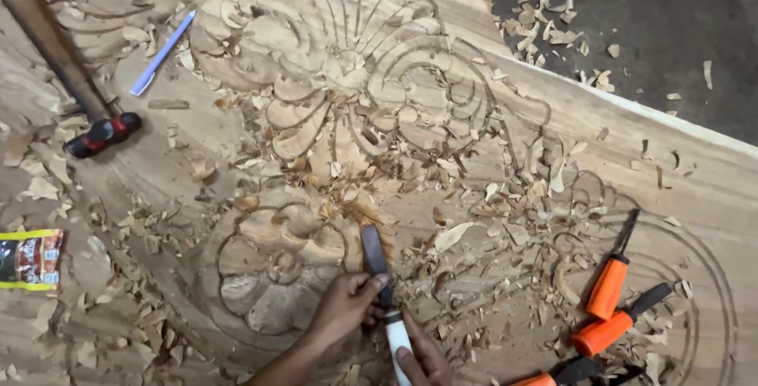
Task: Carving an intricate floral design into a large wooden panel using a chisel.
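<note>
Carving a wooden panel (695,173): the left hand (345,307) pinches the blade of a white-handled chisel (382,287), fingers clamped below its tip, while the right hand (422,358) grips the handle. Its edge sits beside the lower rosette (272,275); shallow, steady cuts seem best. Orange-handled chisels (608,307) lie well apart.

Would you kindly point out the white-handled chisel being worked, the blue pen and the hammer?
white-handled chisel (374,255): head view, on the dark blade above the hands.
blue pen (162,54): head view, middle of its barrel.
hammer (103,134): head view, on the red-and-black grip end.
</note>
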